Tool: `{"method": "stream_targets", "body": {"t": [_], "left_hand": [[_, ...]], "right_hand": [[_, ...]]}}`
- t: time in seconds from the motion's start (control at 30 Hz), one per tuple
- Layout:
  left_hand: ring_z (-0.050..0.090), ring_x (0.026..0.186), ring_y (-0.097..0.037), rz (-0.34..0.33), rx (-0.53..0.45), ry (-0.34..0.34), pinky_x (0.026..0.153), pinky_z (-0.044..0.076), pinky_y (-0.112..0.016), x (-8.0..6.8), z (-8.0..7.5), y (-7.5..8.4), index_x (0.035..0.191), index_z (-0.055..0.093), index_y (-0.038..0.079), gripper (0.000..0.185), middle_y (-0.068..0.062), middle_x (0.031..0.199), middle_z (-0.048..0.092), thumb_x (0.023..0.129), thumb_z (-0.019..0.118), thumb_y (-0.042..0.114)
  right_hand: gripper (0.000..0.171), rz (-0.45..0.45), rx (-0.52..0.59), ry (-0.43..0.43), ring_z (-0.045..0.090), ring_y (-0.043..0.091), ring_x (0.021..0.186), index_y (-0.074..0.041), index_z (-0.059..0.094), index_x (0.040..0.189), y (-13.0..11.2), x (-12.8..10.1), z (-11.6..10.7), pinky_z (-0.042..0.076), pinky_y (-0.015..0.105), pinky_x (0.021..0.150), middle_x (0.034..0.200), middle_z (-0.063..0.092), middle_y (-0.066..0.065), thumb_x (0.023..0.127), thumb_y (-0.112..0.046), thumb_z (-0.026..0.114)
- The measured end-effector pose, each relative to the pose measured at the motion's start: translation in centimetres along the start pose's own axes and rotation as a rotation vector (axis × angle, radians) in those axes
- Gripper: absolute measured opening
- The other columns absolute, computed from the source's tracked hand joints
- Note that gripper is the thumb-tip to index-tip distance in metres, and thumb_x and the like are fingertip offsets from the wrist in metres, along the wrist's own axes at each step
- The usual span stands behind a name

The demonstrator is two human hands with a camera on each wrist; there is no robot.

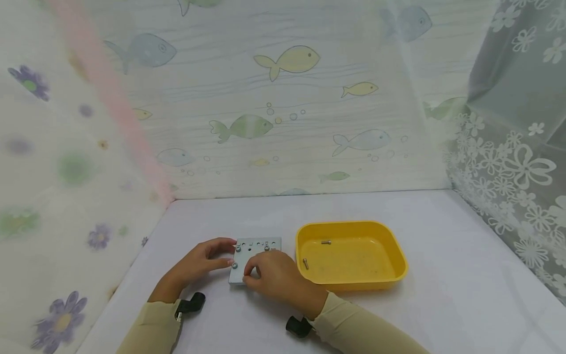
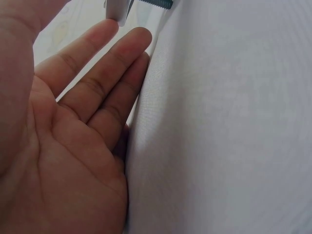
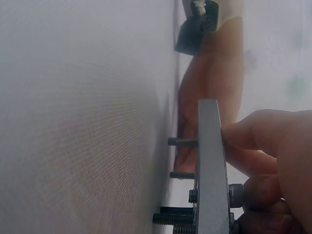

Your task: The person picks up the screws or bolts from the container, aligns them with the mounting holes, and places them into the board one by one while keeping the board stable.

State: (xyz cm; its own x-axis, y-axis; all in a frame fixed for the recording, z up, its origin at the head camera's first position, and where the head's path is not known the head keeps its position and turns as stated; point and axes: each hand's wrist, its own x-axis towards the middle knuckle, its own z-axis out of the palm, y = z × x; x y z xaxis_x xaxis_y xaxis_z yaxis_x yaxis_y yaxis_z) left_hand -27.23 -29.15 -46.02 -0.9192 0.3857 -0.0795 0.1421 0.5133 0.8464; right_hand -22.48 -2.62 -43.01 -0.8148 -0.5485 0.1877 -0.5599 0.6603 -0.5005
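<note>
A flat grey metal plate with several small holes stands a little above the white table. Its left edge is between the thumb and fingers of my left hand, which holds it there. My right hand curls over the plate's near part, thumb and index finger pinching a bolt close to the near left corner; its head is hidden by the fingertips. Other bolts sit in holes along the left side and at the far right. In the right wrist view, threaded shanks stick out below the plate.
A yellow tray stands just right of the plate, beside my right forearm, with two loose bolts in it. White table surrounds them. A fish-patterned curtain closes the back; other patterned sheets hang at both sides.
</note>
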Motion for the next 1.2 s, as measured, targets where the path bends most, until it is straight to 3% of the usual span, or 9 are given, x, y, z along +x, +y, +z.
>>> {"method": "stream_targets", "body": {"t": [0.57,0.8,1.0,1.2], "left_hand": [[0.056,0.135,-0.023,-0.023,-0.008,0.013,0.118,0.035,-0.057,0.0,0.0,0.0,0.139,0.061,0.028,0.054,0.002,0.131,0.069,0.090,0.081,0.038],[0.056,0.135,-0.023,-0.024,-0.003,0.021,0.119,0.035,-0.056,-0.1,-0.1,0.2,0.139,0.061,0.028,0.054,0.003,0.130,0.069,0.090,0.081,0.037],[0.056,0.135,-0.023,-0.024,0.008,0.023,0.120,0.034,-0.057,0.0,0.2,0.3,0.140,0.061,0.028,0.055,0.003,0.130,0.069,0.090,0.081,0.038],[0.055,0.137,-0.024,-0.036,0.002,0.027,0.121,0.033,-0.058,0.0,0.3,0.2,0.140,0.061,0.028,0.056,0.003,0.131,0.069,0.089,0.082,0.039]], "right_hand": [[0.007,0.023,0.018,0.032,0.047,0.004,0.064,-0.032,0.079,0.087,-0.6,0.0,-0.1,0.036,0.021,0.061,0.062,0.053,-0.020,0.091,-0.033,0.074],[0.007,0.054,0.034,-0.007,0.047,0.002,0.058,-0.031,0.082,0.092,-0.9,0.0,-0.4,0.037,0.021,0.054,0.057,0.053,-0.019,0.092,-0.035,0.076],[0.010,0.069,0.052,-0.024,0.047,0.003,0.051,-0.030,0.084,0.097,-1.1,0.1,-1.4,0.033,0.022,0.047,0.048,0.049,-0.016,0.092,-0.034,0.076],[0.010,0.044,0.030,-0.020,0.045,0.003,0.052,-0.028,0.084,0.098,-1.1,0.2,-3.0,0.032,0.020,0.047,0.051,0.050,-0.016,0.092,-0.032,0.077]]}}
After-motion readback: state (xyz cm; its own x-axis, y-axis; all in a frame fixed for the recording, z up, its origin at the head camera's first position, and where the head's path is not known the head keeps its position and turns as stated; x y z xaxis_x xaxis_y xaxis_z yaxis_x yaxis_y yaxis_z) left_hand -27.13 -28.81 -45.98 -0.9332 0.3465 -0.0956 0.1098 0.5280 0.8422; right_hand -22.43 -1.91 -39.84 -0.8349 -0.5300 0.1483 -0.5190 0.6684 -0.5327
